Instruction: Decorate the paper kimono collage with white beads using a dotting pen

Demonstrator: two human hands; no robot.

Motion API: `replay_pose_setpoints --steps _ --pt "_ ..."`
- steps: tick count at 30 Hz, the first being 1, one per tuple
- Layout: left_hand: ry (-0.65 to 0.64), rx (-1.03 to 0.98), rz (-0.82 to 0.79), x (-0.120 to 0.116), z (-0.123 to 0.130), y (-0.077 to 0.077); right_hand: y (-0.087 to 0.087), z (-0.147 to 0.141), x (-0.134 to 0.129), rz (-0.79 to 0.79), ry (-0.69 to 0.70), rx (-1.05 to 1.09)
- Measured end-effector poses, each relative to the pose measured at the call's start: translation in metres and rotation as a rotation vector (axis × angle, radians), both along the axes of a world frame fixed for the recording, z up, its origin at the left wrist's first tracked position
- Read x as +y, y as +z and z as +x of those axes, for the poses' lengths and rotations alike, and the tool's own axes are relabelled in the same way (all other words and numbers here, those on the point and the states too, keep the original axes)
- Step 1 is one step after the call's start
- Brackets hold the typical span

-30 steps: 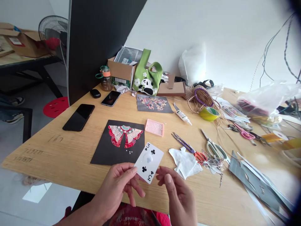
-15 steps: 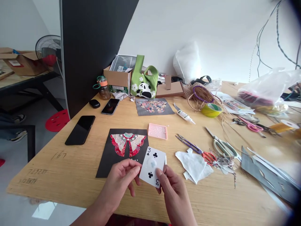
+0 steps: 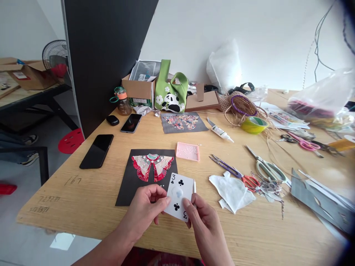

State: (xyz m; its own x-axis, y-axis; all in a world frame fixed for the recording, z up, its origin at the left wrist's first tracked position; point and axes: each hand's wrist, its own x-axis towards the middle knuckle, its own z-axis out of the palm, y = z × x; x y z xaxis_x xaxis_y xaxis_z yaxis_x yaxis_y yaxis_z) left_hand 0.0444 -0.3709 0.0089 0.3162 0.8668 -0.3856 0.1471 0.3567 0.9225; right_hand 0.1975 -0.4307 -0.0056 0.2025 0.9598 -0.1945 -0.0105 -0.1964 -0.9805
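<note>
Above the black sheet's [image 3: 124, 192] near right corner, the playing card [image 3: 178, 200] is pinched at its edges by the nearly closed left hand [image 3: 147, 205] and right hand [image 3: 202, 216]; a white stick [image 3: 194, 186] is seemingly gripped by the right too; the white blob [image 3: 177, 191] could be smeared by a slipping thumb; open table [image 3: 91, 197] is offered left of the sheet, the table's edge nearer.
</note>
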Motion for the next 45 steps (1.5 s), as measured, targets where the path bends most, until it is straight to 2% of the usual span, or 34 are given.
replay_pose_setpoints --steps 10,19,23,29,39,45 --pt "-0.014 0.006 -0.015 0.001 0.003 0.001 -0.019 0.003 -0.008 0.028 -0.056 0.008" --pt "0.008 -0.083 -0.055 0.003 0.000 -0.002 -0.002 0.017 -0.001 0.002 -0.001 -0.056" --pt "0.011 -0.136 -0.102 0.007 -0.003 -0.008 -0.004 0.041 0.012 0.016 0.034 -0.243" --pt "0.017 -0.201 -0.151 0.009 -0.006 -0.012 -0.018 0.073 0.027 0.044 0.106 -0.585" --pt "0.031 -0.234 -0.209 0.012 -0.009 -0.014 -0.047 0.078 0.031 0.074 0.044 -0.931" --pt "0.033 -0.258 -0.248 0.013 -0.007 -0.015 -0.045 0.080 0.026 0.234 -0.005 -1.182"
